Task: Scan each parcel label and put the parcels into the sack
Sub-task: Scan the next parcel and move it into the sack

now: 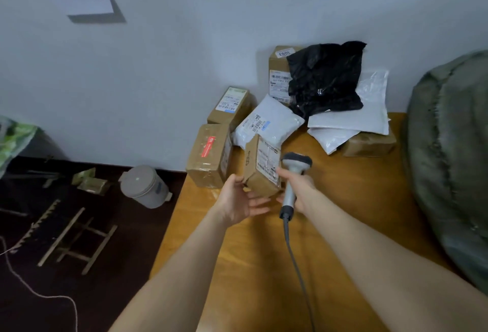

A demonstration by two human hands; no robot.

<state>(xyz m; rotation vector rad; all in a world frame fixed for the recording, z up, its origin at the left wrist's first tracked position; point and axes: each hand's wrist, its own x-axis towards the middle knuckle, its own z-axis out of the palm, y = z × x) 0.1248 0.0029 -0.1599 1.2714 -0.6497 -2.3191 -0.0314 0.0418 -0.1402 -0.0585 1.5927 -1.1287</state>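
Seemingly the left hand [241, 199] only cradles the box [260, 173], grip released; right hand [299, 189] clenches the scanner [295, 165]; box could slip.

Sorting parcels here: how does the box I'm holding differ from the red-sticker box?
The held box sits tilted on your left hand, label facing the scanner; the red-sticker box rests on the table. The held box has a raised flap; the red-sticker box is taped shut. Both are brown cardboard.

Single head view: we look forward and down, close over the surface [343, 199], facing parcels [269, 120] at the wall [184, 67].
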